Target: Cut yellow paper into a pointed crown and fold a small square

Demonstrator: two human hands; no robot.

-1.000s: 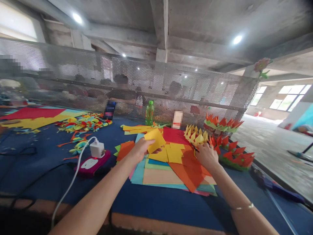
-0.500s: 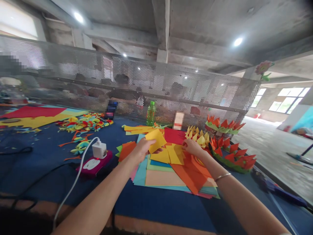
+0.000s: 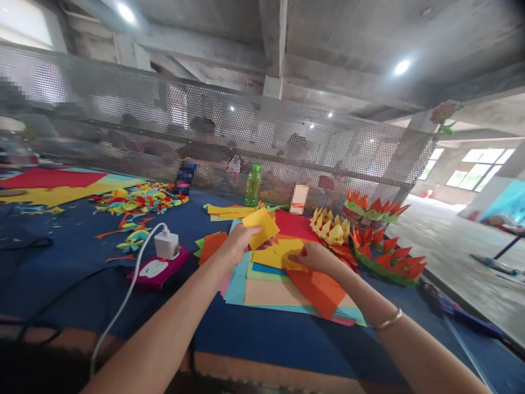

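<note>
Could crease the small square of bright yellow paper [image 3: 262, 227] by pinching too hard with the left hand [image 3: 241, 241]. Could gather several loose, flat yellow paper pieces [image 3: 273, 253] at once because of overlapping edges, or scatter them by dragging the right hand [image 3: 318, 256] sideways over the layered stack of coloured paper sheets [image 3: 266, 295]. With the left, holding the square closed between thumb and fingers, tilted above the far left of the stack. With the right, reaching from near right, palm down, fingers curled onto the pieces; hard to tell, with fingertips partly hidden, whether pinching one or merely touching.
</note>
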